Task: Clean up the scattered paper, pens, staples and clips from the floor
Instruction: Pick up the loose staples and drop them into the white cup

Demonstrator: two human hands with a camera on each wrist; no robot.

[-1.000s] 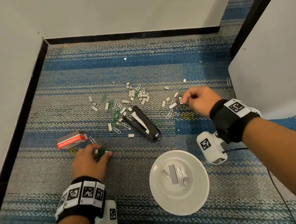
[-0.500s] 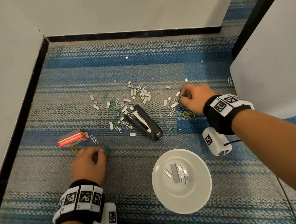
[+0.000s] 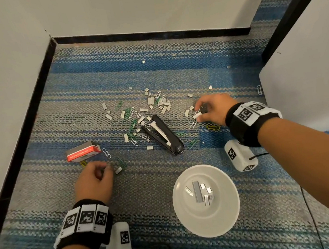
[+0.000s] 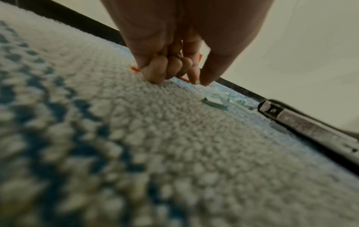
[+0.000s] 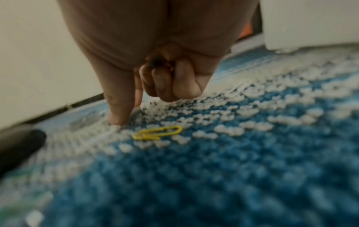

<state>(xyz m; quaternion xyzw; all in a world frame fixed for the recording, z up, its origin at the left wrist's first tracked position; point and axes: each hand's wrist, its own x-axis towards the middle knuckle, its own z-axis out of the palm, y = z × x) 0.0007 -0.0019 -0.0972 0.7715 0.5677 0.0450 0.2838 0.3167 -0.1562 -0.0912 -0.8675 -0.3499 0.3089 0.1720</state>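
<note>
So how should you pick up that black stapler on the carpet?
Probably from above, fingers round the middle of the black stapler, one on each long side. It lies flat and hinged open, long and narrow, slanting across the carpet, with staples and paper clips at its far end; the rounded near end is clearer.

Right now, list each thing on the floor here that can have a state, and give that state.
Stapler: lying hinged open on the carpet.
Staple box: on its side, end flap open.
White bowl: upright, holding several staple strips.
Left hand: fingers curled, tips on the carpet; any grip hidden.
Right hand: pinching a staple strip on the carpet.
Yellow paper clip: loose, uncollected.
</note>
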